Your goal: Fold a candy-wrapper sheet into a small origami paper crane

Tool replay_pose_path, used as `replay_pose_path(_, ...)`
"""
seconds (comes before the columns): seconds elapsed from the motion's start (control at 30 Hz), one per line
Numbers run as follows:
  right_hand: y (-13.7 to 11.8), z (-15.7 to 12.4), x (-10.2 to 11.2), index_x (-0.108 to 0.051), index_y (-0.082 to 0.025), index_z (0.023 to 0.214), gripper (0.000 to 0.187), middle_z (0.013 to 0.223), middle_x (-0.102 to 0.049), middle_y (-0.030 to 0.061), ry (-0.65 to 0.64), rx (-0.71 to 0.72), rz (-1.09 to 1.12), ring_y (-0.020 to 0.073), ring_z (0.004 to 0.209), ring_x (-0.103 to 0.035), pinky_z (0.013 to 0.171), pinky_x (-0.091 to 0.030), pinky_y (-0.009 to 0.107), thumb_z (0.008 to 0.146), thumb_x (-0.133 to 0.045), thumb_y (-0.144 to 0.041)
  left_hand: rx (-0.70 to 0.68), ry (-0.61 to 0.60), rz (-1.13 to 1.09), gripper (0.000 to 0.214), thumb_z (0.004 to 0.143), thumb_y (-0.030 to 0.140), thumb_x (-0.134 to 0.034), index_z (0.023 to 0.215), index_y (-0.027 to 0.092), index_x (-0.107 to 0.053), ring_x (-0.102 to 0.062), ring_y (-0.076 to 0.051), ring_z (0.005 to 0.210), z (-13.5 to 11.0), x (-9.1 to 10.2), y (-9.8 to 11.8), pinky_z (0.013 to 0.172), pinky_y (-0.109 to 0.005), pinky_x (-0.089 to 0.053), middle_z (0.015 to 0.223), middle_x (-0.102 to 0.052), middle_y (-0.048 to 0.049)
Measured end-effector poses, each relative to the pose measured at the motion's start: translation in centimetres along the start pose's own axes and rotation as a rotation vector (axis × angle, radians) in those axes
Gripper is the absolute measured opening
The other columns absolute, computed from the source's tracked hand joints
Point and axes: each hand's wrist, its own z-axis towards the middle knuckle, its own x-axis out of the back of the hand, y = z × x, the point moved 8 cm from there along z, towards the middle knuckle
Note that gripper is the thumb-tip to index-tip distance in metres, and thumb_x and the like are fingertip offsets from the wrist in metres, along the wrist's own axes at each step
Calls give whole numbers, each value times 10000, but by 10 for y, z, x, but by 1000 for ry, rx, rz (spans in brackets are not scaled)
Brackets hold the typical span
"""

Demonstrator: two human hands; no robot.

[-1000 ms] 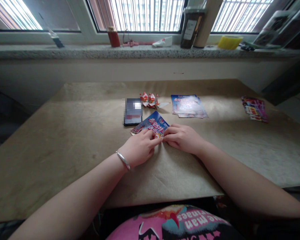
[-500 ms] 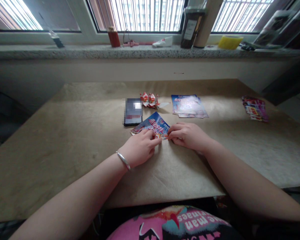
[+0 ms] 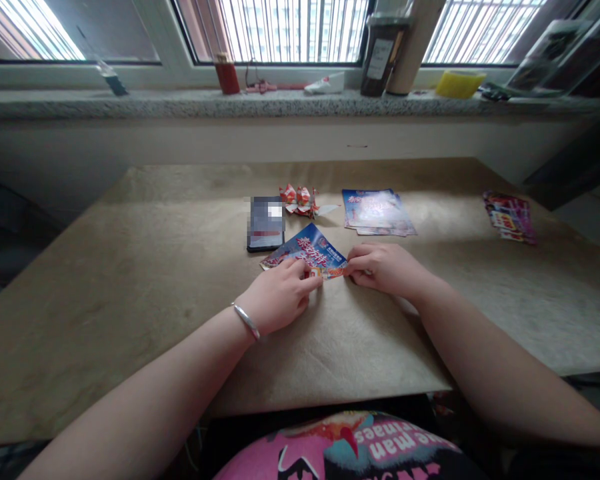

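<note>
Blue paper (image 3: 307, 252) lies on the table (image 3: 130, 280), just near the phone (image 3: 265, 223). The left hand (image 3: 279, 299) still pinches its near edge with curled fingers. The right hand (image 3: 385, 267), pinching too, has slid right along that edge, so more of the fold looks pressed flat.

The phone (image 3: 265, 223) screen was blurred out. The flyer's (image 3: 307, 250) near edge lay hidden under the left hand (image 3: 279, 297), and the right hand (image 3: 385, 269) covered its corner, perhaps pinching it. The jar (image 3: 383, 53) was cut off by the top edge.

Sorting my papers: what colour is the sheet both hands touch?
The sheet is blue with red-white lettering; head view.
</note>
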Motion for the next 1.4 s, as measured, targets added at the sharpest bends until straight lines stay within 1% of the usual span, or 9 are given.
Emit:
replay_pose_path(0.13,1,-1,2,-713,-250,814,195,856,-688,9,-11,-14,9,123,732,-603,602,-363,231,798,-531,-181,-4,12,-9,311,853,174,-447,1125,203,-595,-516,-218,997,0,0,0,867,-380,-478,1033,-547,-99)
replay_pose_path(0.27,3,-1,0,-712,-250,806,190,856,-687,6,-28,-26,-13,123,725,-603,591,-352,231,799,-532,-187,-2,-3,-19,319,854,170,-437,1132,199,-590,-515,-219,1004,0,-1,-1,875,-383,-472,1042,-546,-104)
replay_pose_path(0.47,13,-5,0,-715,-256,788,185,835,-686,-5,-57,-62,-16,116,696,-586,585,-350,230,780,-550,-172,5,-12,-22,326,849,173,-440,1139,203,-587,-515,-218,997,0,-2,-2,865,-378,-475,1051,-549,-102)
replay_pose_path(0.9,19,-7,0,-711,-248,753,206,822,-690,-5,-70,-32,17,118,708,-599,586,-358,230,743,-547,-122,-1,4,-14,325,854,179,-440,1141,212,-589,-517,-213,976,0,-3,-2,871,-374,-475,1058,-551,-100)
replay_pose_path(1.23,27,-12,3,-722,-264,766,216,868,-703,-18,-81,-62,-1,124,718,-611,582,-365,232,739,-555,-130,-9,3,-6,324,854,158,-428,1126,210,-596,-519,-208,972,0,-3,-3,857,-369,-483,1044,-557,-99)
replay_pose_path(1.4,26,-12,3,-705,-235,730,195,835,-698,-3,-75,-74,-26,131,708,-608,583,-371,236,732,-541,-130,-22,4,4,329,870,160,-410,1135,215,-597,-517,-206,976,1,-3,-3,852,-365,-482,1033,-561,-98)
